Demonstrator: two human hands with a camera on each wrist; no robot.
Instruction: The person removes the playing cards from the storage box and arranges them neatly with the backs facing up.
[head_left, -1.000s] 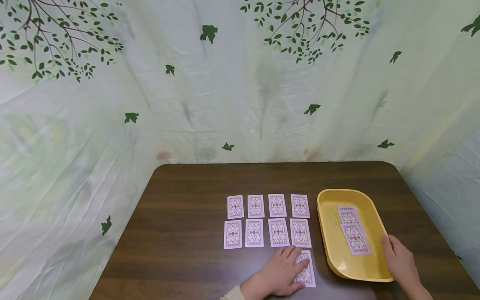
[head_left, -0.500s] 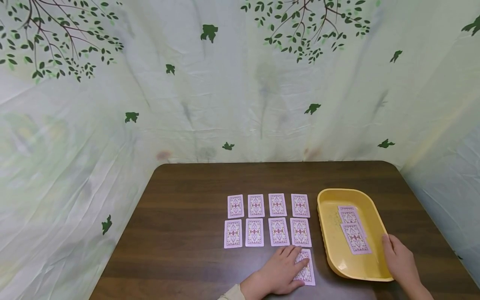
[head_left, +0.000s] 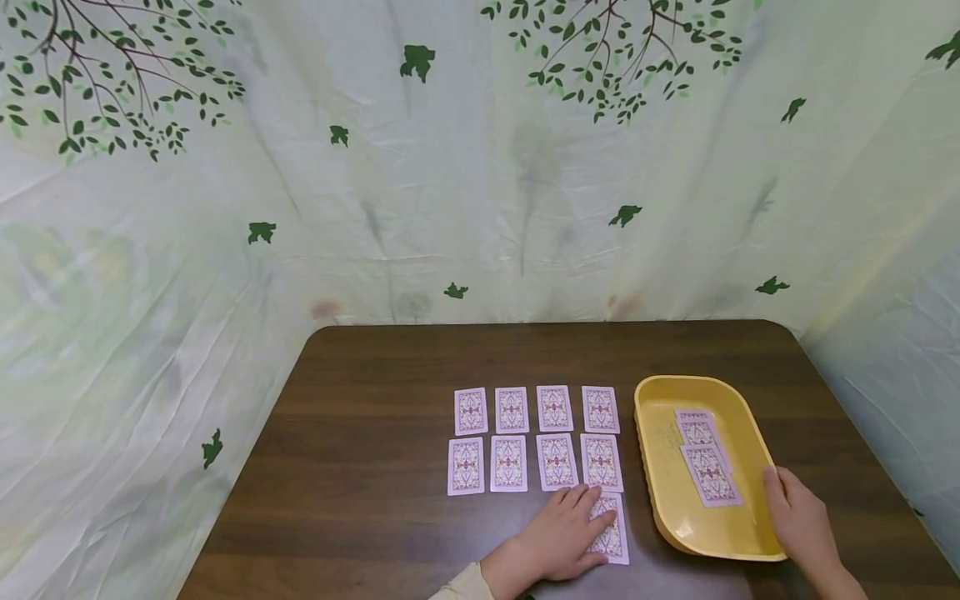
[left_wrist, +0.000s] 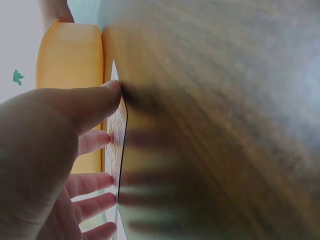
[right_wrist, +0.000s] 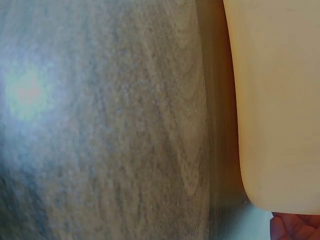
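Observation:
My left hand (head_left: 558, 537) lies palm down with its fingers spread on a playing card (head_left: 613, 542), which is back side up on the table. In the left wrist view, the thumb and fingertips touch this card (left_wrist: 117, 127), seen nearly edge-on. Just beyond it are two rows of face-down playing cards (head_left: 601, 462); the nearest card's lower edge meets the card under my hand. My right hand (head_left: 802, 521) grips the right rim of a yellow tray (head_left: 720, 537), thumb on top. The right wrist view shows the tray's side (right_wrist: 280, 110) and some fingers (right_wrist: 295, 227).
A few overlapping face-down cards (head_left: 712, 479) lie inside the tray. The brown wooden table (head_left: 360, 467) extends to the left and behind the rows. A pale curtain (head_left: 450, 208) printed with leaves and branches hangs around the table.
My left hand has slid the card slightly away from me, up against the row beyond it. My right hand and the tray stay in place.

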